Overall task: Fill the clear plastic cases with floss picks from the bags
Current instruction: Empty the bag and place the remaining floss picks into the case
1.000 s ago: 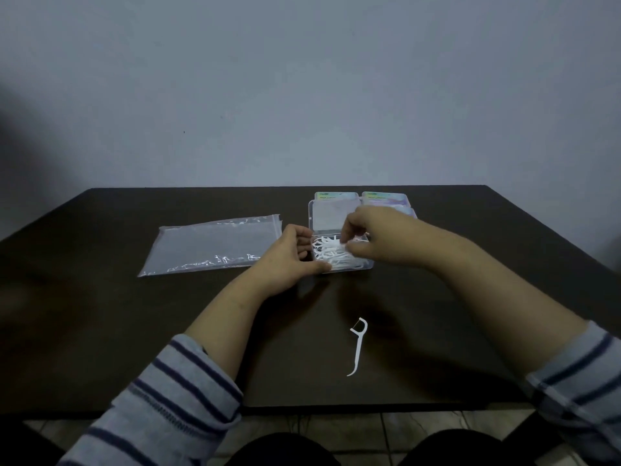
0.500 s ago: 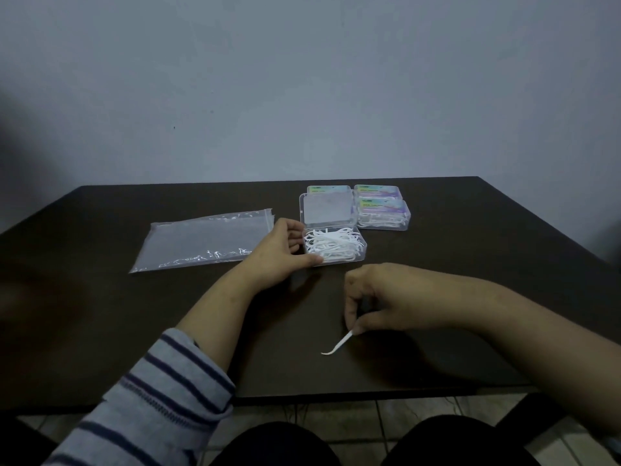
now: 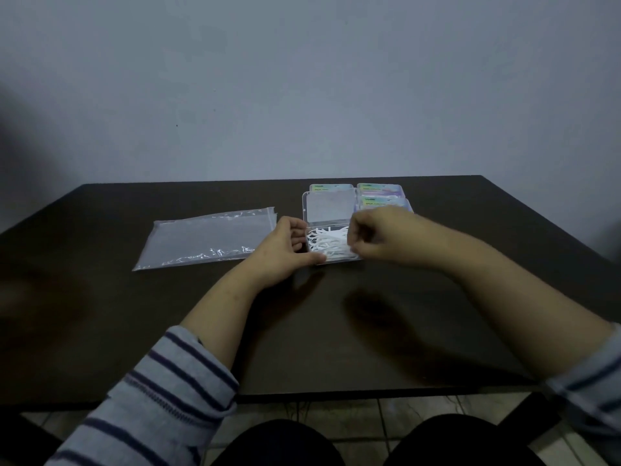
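An open clear plastic case [image 3: 331,207] lies mid-table, its lid folded back and its tray heaped with white floss picks [image 3: 326,243]. My left hand [image 3: 281,251] grips the tray's left end, thumb along the front edge. My right hand [image 3: 379,237] hovers over the tray's right side, its curled fingers pinching a floss pick among the heap; the fingertips hide most of it. Flat clear plastic bags [image 3: 208,241] lie to the left of the case.
Three closed cases with coloured labels [image 3: 383,194] sit just behind and to the right of the open one. The dark table [image 3: 336,331] ends in a front edge close to my knees. A plain wall stands behind.
My right hand left the case, picked up the stray floss pick from the table's front and carried it back to the tray. My left hand stayed on the case.
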